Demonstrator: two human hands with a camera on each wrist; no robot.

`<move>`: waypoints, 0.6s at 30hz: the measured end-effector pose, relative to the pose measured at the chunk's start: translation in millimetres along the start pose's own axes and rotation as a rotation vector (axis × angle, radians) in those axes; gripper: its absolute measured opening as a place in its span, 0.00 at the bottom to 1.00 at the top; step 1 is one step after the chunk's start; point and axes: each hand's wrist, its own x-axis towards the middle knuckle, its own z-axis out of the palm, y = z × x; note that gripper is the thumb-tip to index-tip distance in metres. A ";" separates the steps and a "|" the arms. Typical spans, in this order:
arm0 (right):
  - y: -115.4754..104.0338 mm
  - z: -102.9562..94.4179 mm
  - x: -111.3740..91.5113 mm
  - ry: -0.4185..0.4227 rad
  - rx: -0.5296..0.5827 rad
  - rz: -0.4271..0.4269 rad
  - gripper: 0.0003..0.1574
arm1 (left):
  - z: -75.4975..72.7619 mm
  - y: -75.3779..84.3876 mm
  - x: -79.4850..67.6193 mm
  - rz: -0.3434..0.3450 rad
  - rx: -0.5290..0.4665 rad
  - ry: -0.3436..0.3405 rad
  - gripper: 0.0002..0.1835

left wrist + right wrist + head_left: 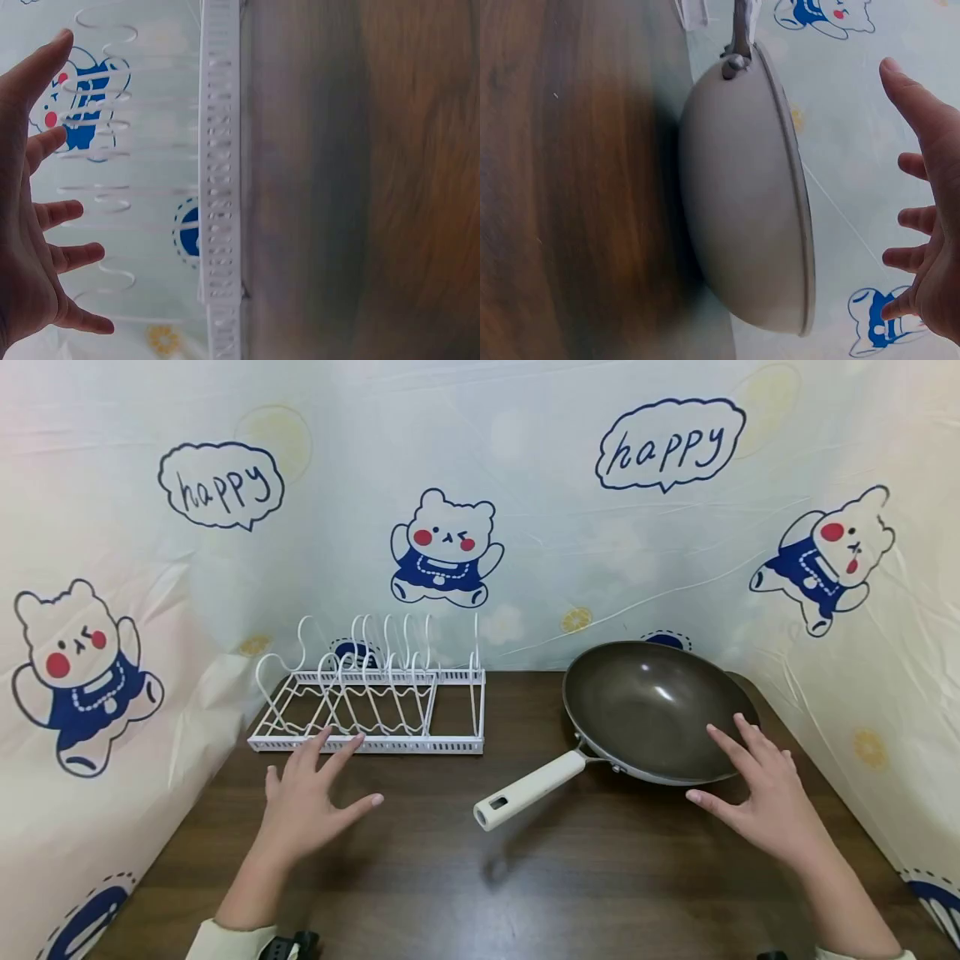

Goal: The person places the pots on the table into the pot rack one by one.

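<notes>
Bear-printed cloth (540, 468) borders a brown table (420, 877) holding a rack (375, 746) and pan (645, 718).

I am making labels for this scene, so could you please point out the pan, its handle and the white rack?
Pan (651, 720), head view: inner floor of its bowl.
Handle (536, 787), head view: middle of the cream grip.
White rack (397, 745), head view: its front rail.

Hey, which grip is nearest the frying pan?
The right grip: it's right beside the frying pan, whereas the left grip is over by the white rack.
</notes>
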 end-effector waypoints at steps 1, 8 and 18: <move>-1.8 1.2 -1.0 0.011 0.011 -0.005 0.59 | 1.8 1.6 0.3 0.000 -0.016 0.006 0.46; -12.4 9.4 -2.0 0.109 0.046 -0.056 0.57 | 13.7 12.9 0.0 0.029 -0.145 0.059 0.44; -24.6 24.5 -1.8 0.147 0.109 -0.073 0.56 | 28.4 29.8 1.2 0.043 -0.388 0.037 0.40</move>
